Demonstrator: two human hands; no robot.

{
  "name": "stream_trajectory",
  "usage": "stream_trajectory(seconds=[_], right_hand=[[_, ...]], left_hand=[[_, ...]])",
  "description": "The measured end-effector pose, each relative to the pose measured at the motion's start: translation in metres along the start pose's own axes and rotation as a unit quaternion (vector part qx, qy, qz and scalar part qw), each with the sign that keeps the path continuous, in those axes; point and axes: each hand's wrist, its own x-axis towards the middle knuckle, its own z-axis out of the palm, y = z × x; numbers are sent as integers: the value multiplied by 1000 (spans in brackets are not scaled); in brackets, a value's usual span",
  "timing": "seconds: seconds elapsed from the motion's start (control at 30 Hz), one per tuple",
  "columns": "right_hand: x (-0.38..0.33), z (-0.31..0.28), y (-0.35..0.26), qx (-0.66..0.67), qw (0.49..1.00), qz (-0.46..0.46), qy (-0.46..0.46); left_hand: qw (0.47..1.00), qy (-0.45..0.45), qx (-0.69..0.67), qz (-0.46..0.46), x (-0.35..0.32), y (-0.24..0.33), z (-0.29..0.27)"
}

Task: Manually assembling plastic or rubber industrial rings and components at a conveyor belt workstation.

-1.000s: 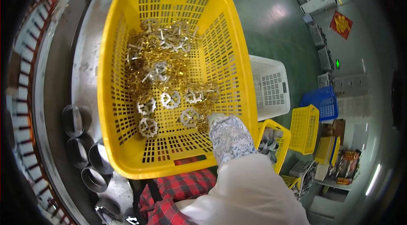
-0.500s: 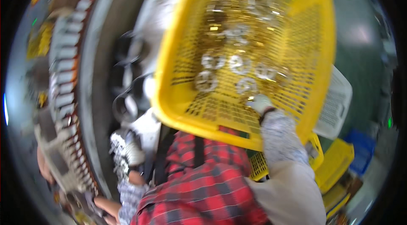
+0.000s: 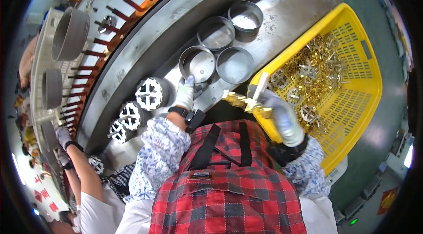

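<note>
My left hand [image 3: 186, 94], in a white glove with greyish fingertips, grips the near rim of a short round metal ring [image 3: 197, 64] that sits on the steel bench. Three similar grey cylinders stand close by: one to its right [image 3: 235, 65], one behind [image 3: 216, 33] and one farther back [image 3: 245, 16]. My gloved right hand [image 3: 282, 115] is closed on a gold-and-silver metal piece [image 3: 246, 101], held over the near left edge of a yellow basket [image 3: 357, 123]. Loose gold and silver pieces [image 3: 308, 71] lie in that basket.
Several cylinders with white spoked inserts [image 3: 150, 94] stand at the left of the bench [image 3: 282, 4]. Beyond its raised edge runs a row of dark red upright pins [image 3: 132, 2], some bearing grey rings [image 3: 70, 33]. A co-worker's gloved hands [image 3: 64, 137] are at the far left.
My view has turned, bringing more of the bench in. My right hand has come out of the basket with the gold-and-silver piece. My left hand is now at the metal ring.
</note>
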Motion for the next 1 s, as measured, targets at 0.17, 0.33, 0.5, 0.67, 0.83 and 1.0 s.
stream_trajectory(seconds=[0.17, 0.33, 0.5, 0.67, 0.83, 1.0], right_hand=[[71, 75, 26, -201, 970, -94, -95], [132, 79, 68, -570, 768, -274, -102], [159, 74, 132, -620, 692, -333, -162], [153, 84, 139, -569, 723, -312, -239], [167, 92, 142, -547, 797, -240, -89], [205, 79, 169, -589, 754, -273, -104]], left_hand=[[976, 55, 174, 116, 50, -18, -43], [932, 111, 285, 194, 22, -32, -77], [992, 98, -34, 67, -28, -15, -74], [1000, 12, 14, -1, -51, 9, -61], [999, -14, -17, 49, -37, 17, -54], [998, -40, 40, -2, -12, 23, -62]])
